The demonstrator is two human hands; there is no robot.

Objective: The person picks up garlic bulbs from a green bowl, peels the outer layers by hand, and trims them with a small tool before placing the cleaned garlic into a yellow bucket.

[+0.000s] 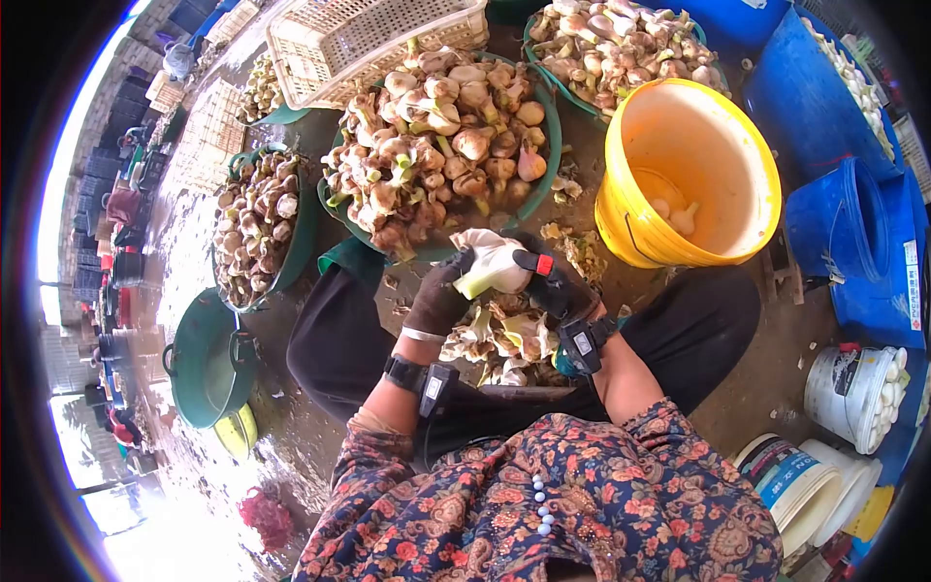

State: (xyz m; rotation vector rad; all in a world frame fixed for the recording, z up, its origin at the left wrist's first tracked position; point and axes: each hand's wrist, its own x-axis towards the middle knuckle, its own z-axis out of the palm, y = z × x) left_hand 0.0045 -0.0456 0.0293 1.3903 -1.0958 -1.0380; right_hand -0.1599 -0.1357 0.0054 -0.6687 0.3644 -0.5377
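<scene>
A white garlic bulb (497, 264) with a cut green stem is held up in front of my lap. My left hand (441, 303), in a dark glove, is closed around the bulb's stem side. On the other side, my right hand (562, 289), also gloved, is closed on a small black-and-red tool (533, 262) that rests against the bulb; any blade is hidden. Below both hands lies a pile of garlic peelings (504, 339). Just beyond them stands a green tub (553, 165) heaped with unpeeled garlic bulbs (436, 136).
To the right, a yellow bucket (611, 194) has a few peeled bulbs (679, 215) at its bottom. More garlic fills tubs at the left (257, 228) and far right (621, 48). A plastic crate (291, 58), a green basin (208, 359), blue buckets (839, 218) and a white bucket (844, 388) stand around.
</scene>
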